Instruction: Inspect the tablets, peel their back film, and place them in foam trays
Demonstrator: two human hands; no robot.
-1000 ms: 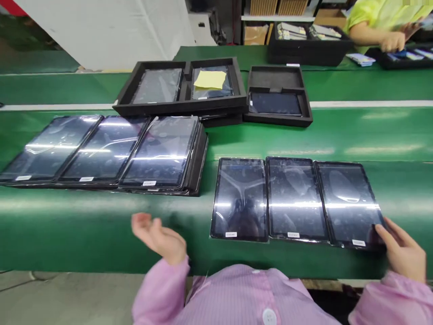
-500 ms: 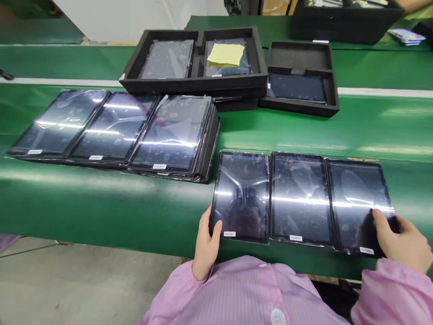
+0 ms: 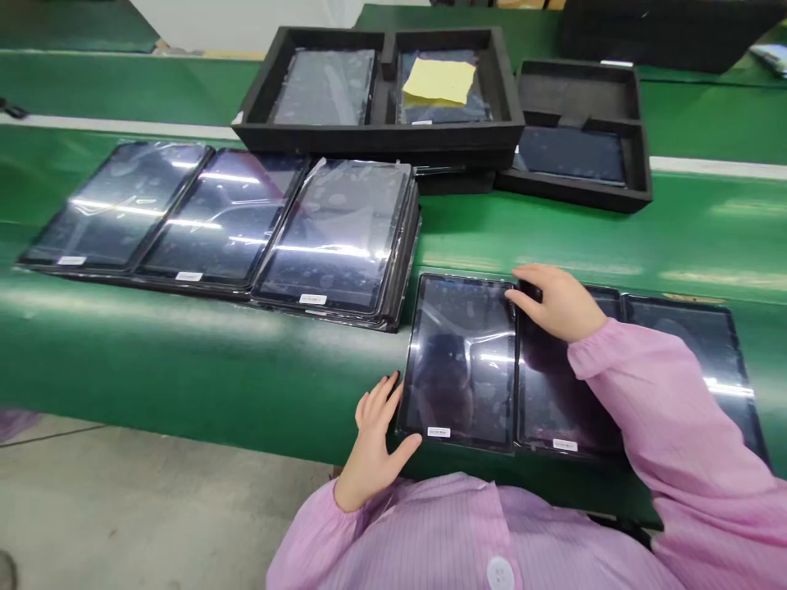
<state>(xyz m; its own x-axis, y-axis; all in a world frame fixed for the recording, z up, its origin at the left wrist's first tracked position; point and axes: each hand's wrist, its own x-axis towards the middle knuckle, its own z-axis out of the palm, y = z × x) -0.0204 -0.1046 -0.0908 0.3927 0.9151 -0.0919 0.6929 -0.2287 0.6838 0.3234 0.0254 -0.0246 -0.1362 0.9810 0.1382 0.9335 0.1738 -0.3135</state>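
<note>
Three dark, glossy tablets lie side by side on the green work surface before me: a left tablet (image 3: 461,369), a middle tablet (image 3: 566,406) and a right tablet (image 3: 682,336). Each of the first two bears a small white label at its near edge. My left hand (image 3: 376,438) is open, fingers spread, against the lower left corner of the left tablet. Its top right corner sits between the thumb and fingers of my right hand (image 3: 557,303), which reaches over the middle tablet. My right sleeve covers parts of the middle and right tablets.
At left, more tablets (image 3: 202,221) lie in three side-by-side positions, the rightmost (image 3: 338,229) on a stack. Behind them a black foam tray (image 3: 381,139) holds two tablets, one under a yellow paper (image 3: 439,80). A smaller black tray (image 3: 571,192) holds one device.
My right hand has left the right tablet and moved left to the top corner of the left tablet. My left hand has loosened and spread its fingers. The view has shifted slightly.
</note>
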